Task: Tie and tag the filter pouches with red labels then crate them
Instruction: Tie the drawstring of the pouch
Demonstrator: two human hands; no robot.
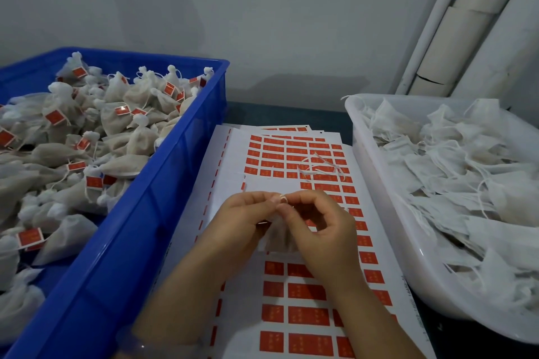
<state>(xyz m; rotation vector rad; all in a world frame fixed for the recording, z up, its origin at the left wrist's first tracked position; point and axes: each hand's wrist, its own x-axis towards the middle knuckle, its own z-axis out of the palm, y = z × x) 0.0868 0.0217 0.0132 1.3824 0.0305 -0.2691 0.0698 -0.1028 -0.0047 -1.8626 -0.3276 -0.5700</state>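
The left hand and right hand meet, fingertips pinching the neck of a pouch that hangs just below them, over the sheet. Bunch the neck tight before knotting. The crate sits left of the hands.

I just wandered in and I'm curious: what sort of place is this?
Probably a small hand-packing workshop bench. A blue crate is heaped with tied pouches bearing red tags, a white tub holds untied pouches, and sheets of red labels lie between them.
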